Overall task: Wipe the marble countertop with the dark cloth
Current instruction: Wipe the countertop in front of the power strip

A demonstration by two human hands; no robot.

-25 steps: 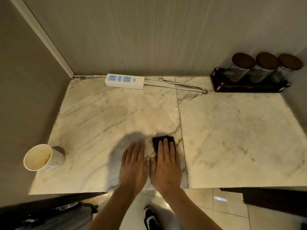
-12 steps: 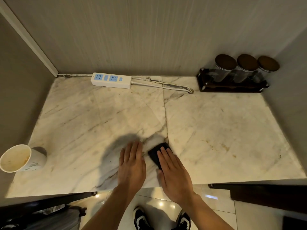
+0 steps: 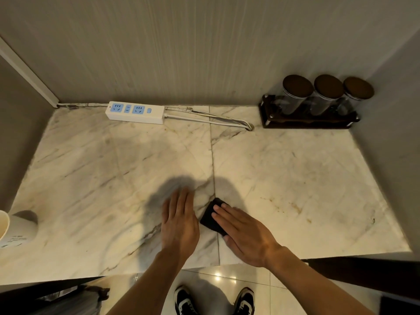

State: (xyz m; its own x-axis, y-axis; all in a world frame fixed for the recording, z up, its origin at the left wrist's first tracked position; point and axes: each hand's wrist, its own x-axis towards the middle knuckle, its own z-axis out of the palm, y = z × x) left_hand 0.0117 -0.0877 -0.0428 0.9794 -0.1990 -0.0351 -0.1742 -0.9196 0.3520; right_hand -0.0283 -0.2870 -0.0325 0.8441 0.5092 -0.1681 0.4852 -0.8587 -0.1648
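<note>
My right hand (image 3: 246, 235) lies flat, fingers straight and together, pressing the small dark folded cloth (image 3: 211, 218) against the white grey-veined marble countertop (image 3: 295, 169); nothing is pinched, the cloth is simply trapped under my fingers, just below centre of the frame and straddling the seam between the two slabs. My left hand (image 3: 180, 223) rests open and empty on the marble just to the left of the cloth, palm down, apparently not touching it. The cloth looks light, soft and limp, so I judge it is best driven by flat downward pressure spread over its middle, not by gripping an edge, which would let it bunch or fold; the polished stone should let it slide easily. Brownish stains (image 3: 293, 206) mark the right slab toward the lower right of the frame, well apart from the cloth. Along the back wall, at upper left, a white power strip with blue sockets (image 3: 136, 112) and its white cable (image 3: 209, 119) lie on the marble. That cable and the sockets are what I would keep any damp cloth clear of. At upper right a dark wooden rack holding three lidded glass jars (image 3: 309, 110) fills the corner, and a white paper cup (image 3: 13, 230) stands at the left edge; each would have to be wiped around or lifted.
</note>
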